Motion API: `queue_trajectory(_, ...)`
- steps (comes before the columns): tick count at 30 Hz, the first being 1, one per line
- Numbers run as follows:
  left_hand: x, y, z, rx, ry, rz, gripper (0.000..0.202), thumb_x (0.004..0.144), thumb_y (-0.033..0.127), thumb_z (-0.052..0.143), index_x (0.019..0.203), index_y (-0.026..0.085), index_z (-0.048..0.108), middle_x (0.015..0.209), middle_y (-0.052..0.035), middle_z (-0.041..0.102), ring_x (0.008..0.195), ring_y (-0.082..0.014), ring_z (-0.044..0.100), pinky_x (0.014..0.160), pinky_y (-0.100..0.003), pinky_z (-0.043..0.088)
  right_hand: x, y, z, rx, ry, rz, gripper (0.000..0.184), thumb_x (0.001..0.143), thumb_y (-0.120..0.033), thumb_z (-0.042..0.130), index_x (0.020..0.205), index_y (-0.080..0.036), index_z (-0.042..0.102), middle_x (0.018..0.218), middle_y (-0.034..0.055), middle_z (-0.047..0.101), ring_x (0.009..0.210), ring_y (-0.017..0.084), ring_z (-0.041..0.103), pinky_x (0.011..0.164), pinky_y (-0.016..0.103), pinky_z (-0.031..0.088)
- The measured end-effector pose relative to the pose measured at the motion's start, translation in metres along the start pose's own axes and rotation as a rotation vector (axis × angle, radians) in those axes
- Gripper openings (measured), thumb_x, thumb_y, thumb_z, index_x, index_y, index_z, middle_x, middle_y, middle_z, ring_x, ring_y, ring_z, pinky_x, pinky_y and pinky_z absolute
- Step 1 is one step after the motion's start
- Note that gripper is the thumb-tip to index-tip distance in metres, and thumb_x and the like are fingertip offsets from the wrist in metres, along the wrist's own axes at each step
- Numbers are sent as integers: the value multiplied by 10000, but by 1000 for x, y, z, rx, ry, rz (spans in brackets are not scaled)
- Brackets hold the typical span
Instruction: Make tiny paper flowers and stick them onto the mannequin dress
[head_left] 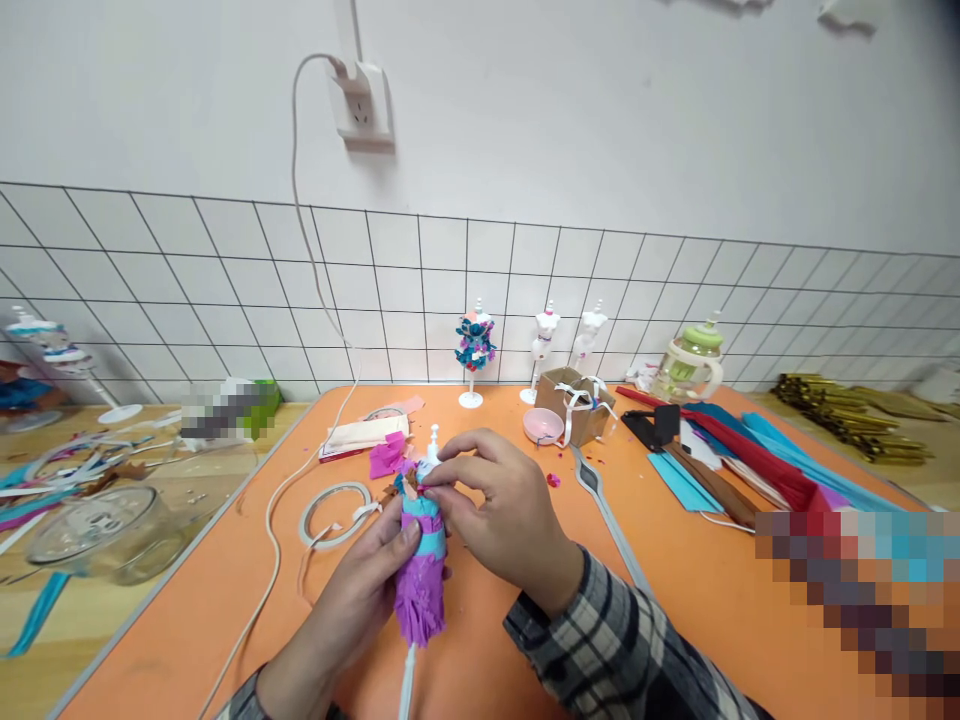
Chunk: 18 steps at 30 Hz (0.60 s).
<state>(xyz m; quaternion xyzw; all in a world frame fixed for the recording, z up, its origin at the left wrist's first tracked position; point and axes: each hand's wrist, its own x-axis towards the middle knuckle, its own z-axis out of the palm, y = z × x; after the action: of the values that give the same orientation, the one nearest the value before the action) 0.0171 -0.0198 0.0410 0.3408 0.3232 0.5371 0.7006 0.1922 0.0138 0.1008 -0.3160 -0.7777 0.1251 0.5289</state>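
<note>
My left hand (358, 600) grips a small white mannequin figure (421, 560) dressed in turquoise and magenta crepe paper, thumb pressed on its waist. My right hand (495, 515) pinches the paper at the figure's chest, just under its white neck knob. The figure's white stand pole points down toward me. A loose magenta paper piece (387, 455) lies just behind the figure on the orange table (225, 590).
A tape roll (335, 512) and a white cable (271, 520) lie left. Behind stand three mannequin stands (545, 345), a pink dish (543, 425), a brown paper box (574, 400), a green-lidded bottle (694, 362). Crepe strips (750, 465) lie right, a glass jar (105, 530) left.
</note>
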Motion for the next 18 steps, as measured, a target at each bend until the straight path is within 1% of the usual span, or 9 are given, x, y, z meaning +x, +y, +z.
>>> queue_trajectory(2,0,0,0,3,-9,6,352,786,356,891,1075,211,753,851,-39,715,704,-190,679,679,-308,612,1,-1,1,99,5,64,111,880,-167,721,879,-239,805,965,42,731,818,152,683,736,284,556)
queue_trajectory(5,1,-1,-2,18,-51,-7,386,796,363,884,1118,199,748,856,-49,715,698,-188,679,667,-306,615,3,1,2,242,-6,197,82,830,-152,744,817,-215,795,875,24,701,639,105,590,590,234,512)
queue_trajectory(7,1,-2,-3,28,-70,-17,394,797,377,884,1120,194,751,848,-50,711,694,-184,676,660,-307,621,4,2,1,289,-20,255,65,813,-150,745,804,-200,785,847,20,686,609,96,555,558,223,486)
queue_trajectory(10,0,-2,-2,33,-75,-16,385,785,390,893,1091,199,759,822,-41,699,686,-179,675,644,-300,623,4,3,0,302,-45,276,72,807,-136,723,809,-194,766,858,25,694,642,107,562,562,227,470)
queue_trajectory(12,0,-1,0,30,-77,-19,376,780,387,898,1075,196,764,846,-49,710,687,-175,679,635,-287,620,4,3,-3,326,-70,281,79,816,-132,702,813,-196,749,867,26,706,666,117,583,578,236,474)
queue_trajectory(16,0,2,1,5,-100,-16,343,795,378,884,1050,174,779,901,-77,739,693,-182,702,633,-277,620,7,6,-13,425,-120,303,52,862,-201,696,851,-202,747,945,45,766,733,143,670,645,271,533)
queue_trajectory(18,0,4,-1,-34,-124,-18,323,822,376,856,1054,163,785,907,-92,753,705,-197,720,657,-294,631,11,11,-21,384,-101,331,99,900,-228,675,925,-209,768,976,53,794,759,156,702,659,280,552)
